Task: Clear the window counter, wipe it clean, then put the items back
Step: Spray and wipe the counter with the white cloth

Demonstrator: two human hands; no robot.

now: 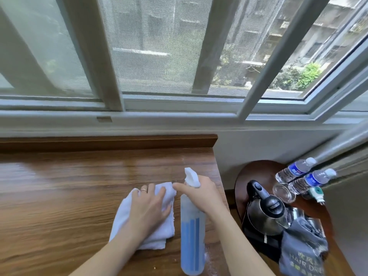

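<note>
The wooden window counter (69, 186) runs under the window. My left hand (148, 208) lies flat with spread fingers on a folded white cloth (127, 214) near the counter's right end. My right hand (201, 193) grips the neck of a clear spray bottle (192, 236) holding blue liquid, index finger on the white trigger head. The bottle stands just right of the cloth.
A round dark side table (251, 172) stands to the right, lower than the counter. It carries a steel kettle (266, 214), two water bottles (294, 170), a glass (283, 193), a small plug-in device (316, 193) and a grey hair-dryer bag (302, 250). Window frames (179, 114) rise behind.
</note>
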